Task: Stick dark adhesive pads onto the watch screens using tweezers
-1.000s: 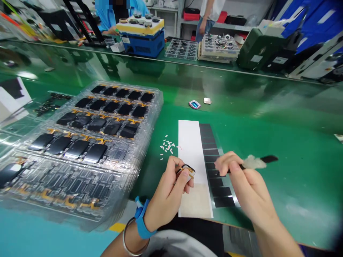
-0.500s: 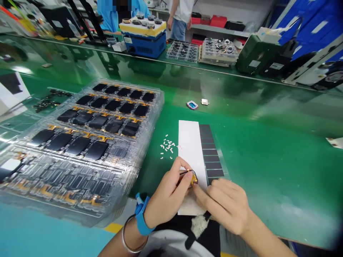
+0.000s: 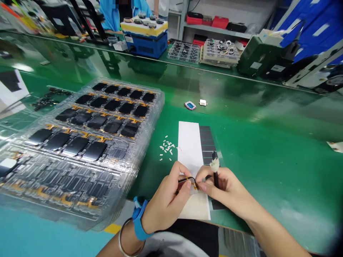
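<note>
Left hand [image 3: 166, 200]: curled nearly closed, thumb and fingers pinching the small screen [image 3: 193, 191]; light grip, no flexing imo
Right hand [image 3: 227, 187]: half closed round a black tool [image 3: 215, 180], thumb and fingertip together by the screen's corner, can't tell if they've caught anything there
Small screen: held over the white paper [image 3: 190, 142]
Orange ribbon [image 3: 195, 186]: probably creases easily, so go gentle

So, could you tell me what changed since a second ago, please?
The right hand has come left, up to the small framed part; the black tool in it pointed right and now points up in the picture. A standing person in the background moved left. The left hand still holds the part, and the white sheet lies where it was.
</note>
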A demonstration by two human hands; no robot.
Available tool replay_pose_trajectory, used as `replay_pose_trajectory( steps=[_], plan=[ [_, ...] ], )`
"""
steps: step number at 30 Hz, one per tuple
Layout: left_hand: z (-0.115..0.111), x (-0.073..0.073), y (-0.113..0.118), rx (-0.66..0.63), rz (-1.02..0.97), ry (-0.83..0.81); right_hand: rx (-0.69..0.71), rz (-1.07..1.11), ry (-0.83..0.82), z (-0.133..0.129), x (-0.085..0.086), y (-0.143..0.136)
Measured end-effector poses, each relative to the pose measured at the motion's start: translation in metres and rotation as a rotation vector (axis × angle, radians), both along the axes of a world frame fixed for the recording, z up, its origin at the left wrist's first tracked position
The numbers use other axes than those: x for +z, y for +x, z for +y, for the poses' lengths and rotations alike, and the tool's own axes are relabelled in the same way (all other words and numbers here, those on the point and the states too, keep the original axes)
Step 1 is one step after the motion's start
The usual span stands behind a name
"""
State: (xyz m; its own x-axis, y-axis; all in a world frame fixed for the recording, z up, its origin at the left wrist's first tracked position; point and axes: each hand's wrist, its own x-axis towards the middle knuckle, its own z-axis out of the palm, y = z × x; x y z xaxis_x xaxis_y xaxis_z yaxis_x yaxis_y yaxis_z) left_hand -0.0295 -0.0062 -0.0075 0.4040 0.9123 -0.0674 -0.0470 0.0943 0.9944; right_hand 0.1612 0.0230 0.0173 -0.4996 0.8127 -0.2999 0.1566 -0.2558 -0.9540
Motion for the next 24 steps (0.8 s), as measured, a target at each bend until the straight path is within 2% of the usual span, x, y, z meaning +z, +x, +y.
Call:
replay_pose_trajectory(
  steps=[7, 13, 24],
  plan=[
    [0.0018, -0.0008, 0.0007, 0.008, 0.035, 0.063, -0.038, -0.004, -0.004, -0.0005, -0.005, -0.0032],
    [0.0014, 0.001, 0.0007, -0.026, 0.012, 0.031, -0.063, 0.024, -0.042, -0.0009, -0.008, -0.0042],
    [0.0038, 0.0058, 0.0016, -0.149, 0.008, -0.093, -0.065, 0.019, -0.126, 0.003, -0.0028, -0.0003]
  ],
)
